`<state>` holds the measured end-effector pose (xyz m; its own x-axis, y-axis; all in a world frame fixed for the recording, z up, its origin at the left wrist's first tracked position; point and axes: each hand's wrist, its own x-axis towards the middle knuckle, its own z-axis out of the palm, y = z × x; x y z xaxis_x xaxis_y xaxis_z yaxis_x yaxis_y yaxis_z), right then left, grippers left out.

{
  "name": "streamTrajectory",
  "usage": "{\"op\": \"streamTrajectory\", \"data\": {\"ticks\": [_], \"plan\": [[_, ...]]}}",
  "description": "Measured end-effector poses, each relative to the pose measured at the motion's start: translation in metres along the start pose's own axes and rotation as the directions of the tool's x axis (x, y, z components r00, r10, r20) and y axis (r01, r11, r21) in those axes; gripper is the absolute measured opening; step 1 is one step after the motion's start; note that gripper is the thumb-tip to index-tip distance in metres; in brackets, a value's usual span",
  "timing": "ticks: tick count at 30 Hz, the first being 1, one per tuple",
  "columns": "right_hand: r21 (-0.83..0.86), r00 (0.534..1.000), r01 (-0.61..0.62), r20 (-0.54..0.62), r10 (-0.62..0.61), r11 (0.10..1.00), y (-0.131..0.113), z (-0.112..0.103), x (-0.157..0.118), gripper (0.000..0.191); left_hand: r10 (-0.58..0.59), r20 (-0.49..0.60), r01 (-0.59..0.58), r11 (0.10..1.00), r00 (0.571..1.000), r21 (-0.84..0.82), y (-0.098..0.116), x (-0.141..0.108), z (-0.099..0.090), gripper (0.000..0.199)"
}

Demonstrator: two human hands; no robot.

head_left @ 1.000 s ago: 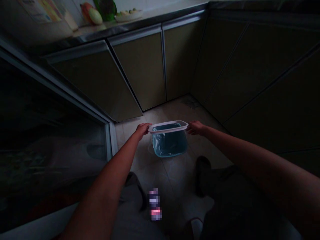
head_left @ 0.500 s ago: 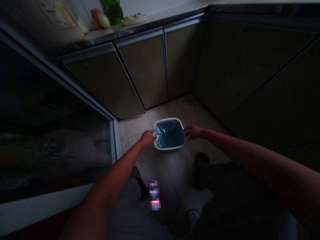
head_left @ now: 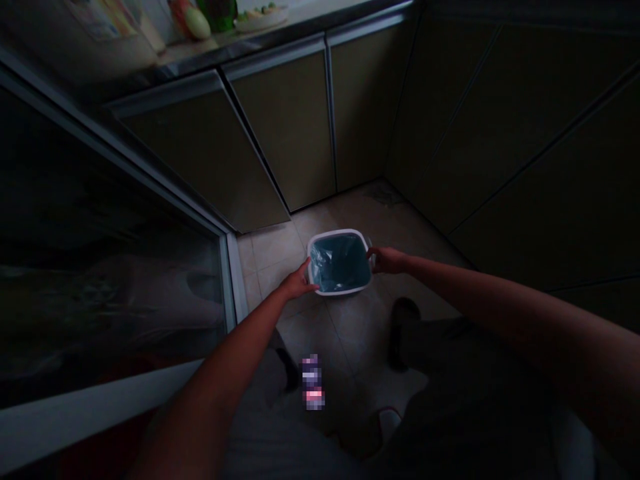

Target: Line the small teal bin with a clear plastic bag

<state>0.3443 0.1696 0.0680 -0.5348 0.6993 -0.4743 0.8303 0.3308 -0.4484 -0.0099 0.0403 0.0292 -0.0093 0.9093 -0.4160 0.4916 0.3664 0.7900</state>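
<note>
A small trash bin [head_left: 341, 232] with a pale rim stands on the tiled floor, upright, its mouth facing me. Inside it is a thin, shiny plastic bag [head_left: 323, 259] that looks blue-green in the dim light. My left hand [head_left: 299, 281] grips the bin's left side, thumb at the front-left rim and fingers along the outer wall. On the opposite side my right hand [head_left: 387, 259] is closed at the right rim, its fingertips curled over the edge. The underside of the bin is hidden from above.
Cabinet doors [head_left: 280, 127] stand behind the bin and along the right. A countertop [head_left: 240, 47] above holds a plate of food [head_left: 263, 19], an onion-like vegetable [head_left: 197, 23] and a green bottle [head_left: 219, 13]. To the left runs a glass door frame [head_left: 231, 273]. A blurred item [head_left: 313, 381] appears near my feet.
My left hand has slid toward the front-left of the rim. My right hand has closed on the right edge, where its fingers were looser before. The view has tilted slightly.
</note>
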Motion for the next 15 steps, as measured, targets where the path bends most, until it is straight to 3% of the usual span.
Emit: {"op": "streamTrajectory", "data": {"ticks": [5,9,12,15], "plan": [[-0.129,1.000,-0.019,-0.020,0.017,0.991,-0.010,-0.001,0.002,0.048,-0.022,0.037,0.022,1.000,0.999,0.001,0.001,-0.005,-0.001,0.133],[-0.230,0.991,0.115,-0.035,-0.127,0.966,-0.040,0.017,0.021,0.029,-0.015,0.088,0.020,0.998,0.996,-0.065,-0.005,-0.002,-0.002,0.142],[-0.123,0.988,0.151,0.051,-0.145,0.981,-0.071,0.047,0.055,0.027,-0.031,0.131,0.047,0.992,0.991,-0.119,-0.012,0.004,0.001,0.148],[0.087,0.990,0.056,0.122,-0.066,0.995,-0.096,0.080,0.098,0.039,-0.044,0.167,0.060,0.994,0.985,-0.094,-0.019,0.008,0.002,0.147]]}}
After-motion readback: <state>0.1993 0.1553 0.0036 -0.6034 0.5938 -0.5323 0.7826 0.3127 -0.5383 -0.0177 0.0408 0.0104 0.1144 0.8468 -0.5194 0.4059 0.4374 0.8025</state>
